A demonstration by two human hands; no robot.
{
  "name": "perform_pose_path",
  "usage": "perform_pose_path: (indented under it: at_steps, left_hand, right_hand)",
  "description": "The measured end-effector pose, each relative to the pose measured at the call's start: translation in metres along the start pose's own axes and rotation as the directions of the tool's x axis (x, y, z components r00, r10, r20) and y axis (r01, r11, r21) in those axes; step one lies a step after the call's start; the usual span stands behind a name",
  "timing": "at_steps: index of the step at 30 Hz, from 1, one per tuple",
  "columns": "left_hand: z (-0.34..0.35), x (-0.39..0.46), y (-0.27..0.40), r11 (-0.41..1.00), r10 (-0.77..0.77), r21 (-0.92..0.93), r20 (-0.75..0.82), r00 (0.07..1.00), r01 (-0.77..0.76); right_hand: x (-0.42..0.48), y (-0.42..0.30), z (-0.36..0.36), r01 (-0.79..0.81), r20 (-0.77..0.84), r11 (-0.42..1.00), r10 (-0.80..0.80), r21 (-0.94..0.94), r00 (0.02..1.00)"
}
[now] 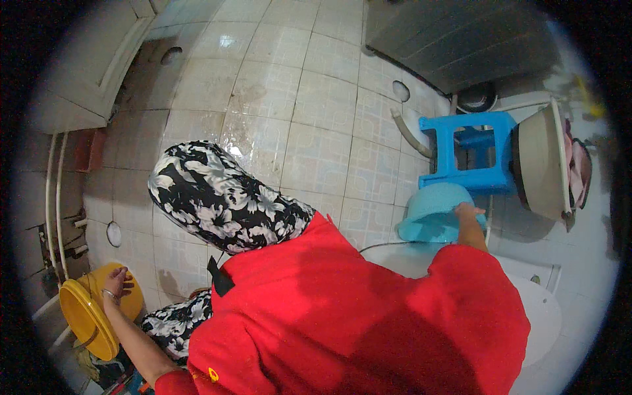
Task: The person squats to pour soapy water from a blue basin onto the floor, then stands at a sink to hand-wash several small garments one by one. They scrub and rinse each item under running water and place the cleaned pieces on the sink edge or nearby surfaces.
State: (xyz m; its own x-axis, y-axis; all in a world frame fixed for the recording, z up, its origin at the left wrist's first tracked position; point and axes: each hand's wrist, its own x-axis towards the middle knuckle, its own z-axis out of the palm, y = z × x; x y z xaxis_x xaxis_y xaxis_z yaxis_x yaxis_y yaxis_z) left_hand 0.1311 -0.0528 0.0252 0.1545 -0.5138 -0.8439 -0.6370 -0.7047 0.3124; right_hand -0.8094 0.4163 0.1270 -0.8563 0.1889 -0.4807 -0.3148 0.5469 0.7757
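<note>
My right hand [469, 211] grips the rim of a light blue plastic basin [434, 210], which is tilted with its opening towards the bottom of the view. The basin is beside a blue plastic stool [466, 150] and over the edge of a white toilet. At the lower left, my left hand [118, 285] is by a yellow plastic bucket [94, 316], its fingers apart and slightly curled. The bucket's wire handle shows near that hand; whether the two touch, I cannot tell.
A large pale basin [543, 163] with pinkish cloth in it adjoins the stool. The white toilet [533, 316] is at the lower right. A grey hose [410, 136] lies by the stool on the wet tiled floor [316, 138]. Pipes [54, 197] run along the left wall.
</note>
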Motion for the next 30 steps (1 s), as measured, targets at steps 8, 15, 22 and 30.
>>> perform_pose_path:
  at_steps: [8,15,22,30]
  left_hand:
    - [-0.008,0.008,-0.014,0.999,-0.016,0.031,0.032,0.999,0.015]
    - [-0.002,0.006,-0.004,0.999,0.039,0.004,0.033,0.999,-0.039]
    - [0.005,-0.006,0.007,0.991,0.093,0.098,-0.025,0.995,-0.09]
    - [0.03,-0.043,0.043,0.938,0.315,0.176,-0.085,0.945,-0.297]
  right_hand:
    - [-0.008,-0.001,0.013,-0.398,-0.083,0.854,0.448,0.335,0.89]
    - [-0.023,0.009,-0.005,-0.378,0.005,0.926,0.378,-0.015,0.926]
    - [-0.03,-0.036,-0.065,-0.324,0.058,0.904,0.353,-0.28,0.934]
    - [-0.123,-0.192,-0.176,0.401,-0.474,0.813,-0.575,-0.423,0.666]
